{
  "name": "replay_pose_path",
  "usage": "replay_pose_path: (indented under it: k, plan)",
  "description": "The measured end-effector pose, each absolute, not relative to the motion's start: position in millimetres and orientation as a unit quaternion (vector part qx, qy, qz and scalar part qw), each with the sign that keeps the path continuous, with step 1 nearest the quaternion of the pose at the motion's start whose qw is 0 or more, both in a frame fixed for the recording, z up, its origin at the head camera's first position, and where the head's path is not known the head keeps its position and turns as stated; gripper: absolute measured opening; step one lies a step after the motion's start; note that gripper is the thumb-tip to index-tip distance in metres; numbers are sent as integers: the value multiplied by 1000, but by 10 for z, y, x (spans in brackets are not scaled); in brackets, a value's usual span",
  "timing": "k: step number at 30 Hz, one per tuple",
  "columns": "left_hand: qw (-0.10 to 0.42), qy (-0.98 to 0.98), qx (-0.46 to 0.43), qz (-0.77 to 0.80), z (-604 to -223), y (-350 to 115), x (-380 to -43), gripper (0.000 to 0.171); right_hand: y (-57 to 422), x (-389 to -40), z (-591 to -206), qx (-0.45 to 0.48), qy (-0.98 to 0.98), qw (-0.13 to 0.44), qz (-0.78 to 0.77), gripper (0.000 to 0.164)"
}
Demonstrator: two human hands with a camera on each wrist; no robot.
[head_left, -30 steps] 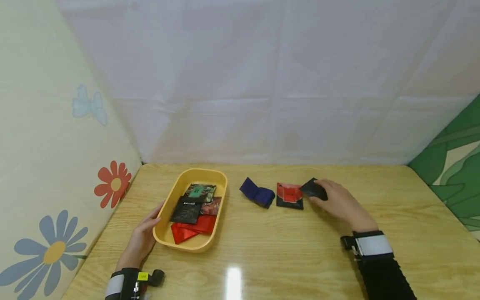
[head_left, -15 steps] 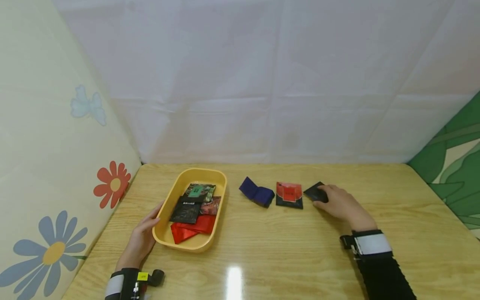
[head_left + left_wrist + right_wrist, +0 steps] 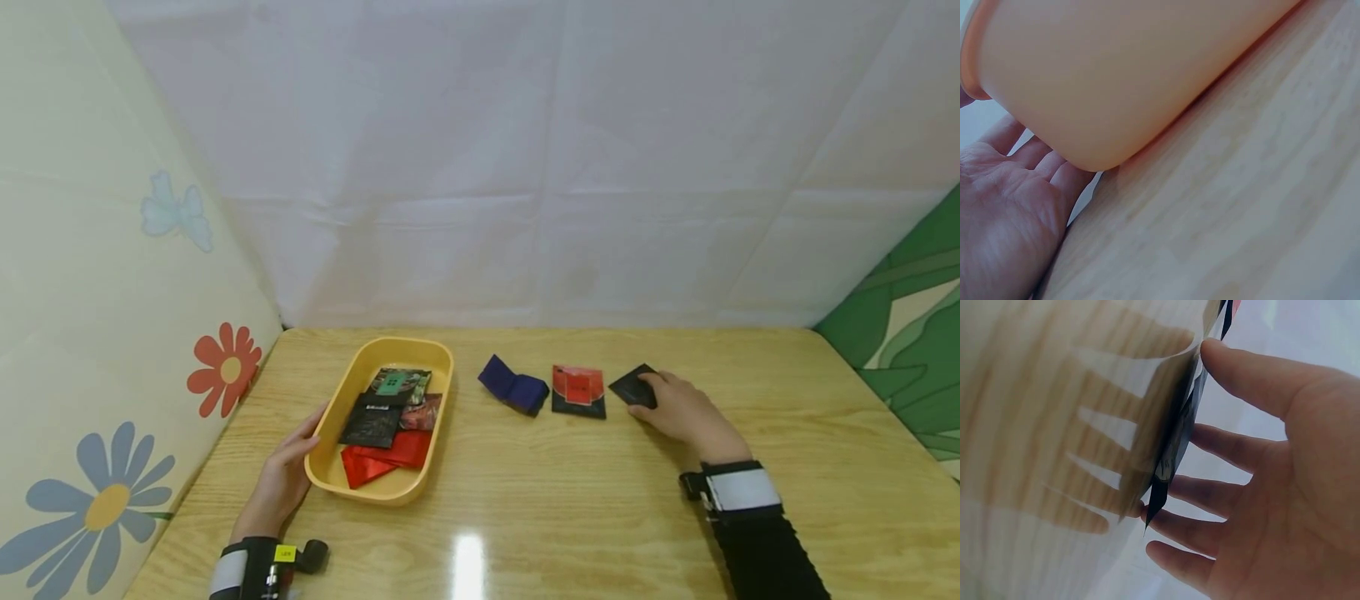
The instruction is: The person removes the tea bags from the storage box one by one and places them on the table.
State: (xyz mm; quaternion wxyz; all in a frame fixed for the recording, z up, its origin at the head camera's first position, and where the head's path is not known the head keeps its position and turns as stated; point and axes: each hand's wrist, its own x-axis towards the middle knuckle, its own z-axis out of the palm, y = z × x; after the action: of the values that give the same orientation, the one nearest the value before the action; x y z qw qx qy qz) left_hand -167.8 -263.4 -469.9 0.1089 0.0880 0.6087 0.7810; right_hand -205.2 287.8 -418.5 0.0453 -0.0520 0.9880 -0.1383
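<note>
A yellow tray (image 3: 339, 492) stands on the left of the table, holding several black, green and red sachets. My left hand (image 3: 285, 471) holds its left side, thumb at the rim and fingers along the outer wall. In the left wrist view, the tray's wall (image 3: 1104, 81) hides those fingertips. On the right, a black sachet (image 3: 632, 388) lies turned cornerwise on the table under my right hand (image 3: 686, 417). The right wrist view shows the fingers fairly straight and spread, with thumb and fingertips at the sachet's (image 3: 1179, 434) edges.
A red-and-black sachet (image 3: 578, 392) lies flat just left of the right hand. Beside it is a folded dark purple packet (image 3: 514, 387). A white cloth backdrop (image 3: 540, 208) rises behind the wooden table (image 3: 540, 492), and a flower-printed panel (image 3: 112, 333) stands at the left.
My right hand has lowered the black sachet onto the table, slightly right of and apart from the red-and-black one. The left hand and tray stay in place.
</note>
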Motion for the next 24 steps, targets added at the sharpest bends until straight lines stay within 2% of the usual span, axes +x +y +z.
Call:
replay_pose_path:
  k: [9, 24]
  plan:
    - [113, 612, 77, 779, -4700, -2626, -1692, 58, 2903, -2039, -4159, -47, 986, 47, -151, 68]
    - [111, 617, 68, 776, -4700, -2639, -1682, 59, 2609, -2014, -3988, -92, 984, 7, -155, 63]
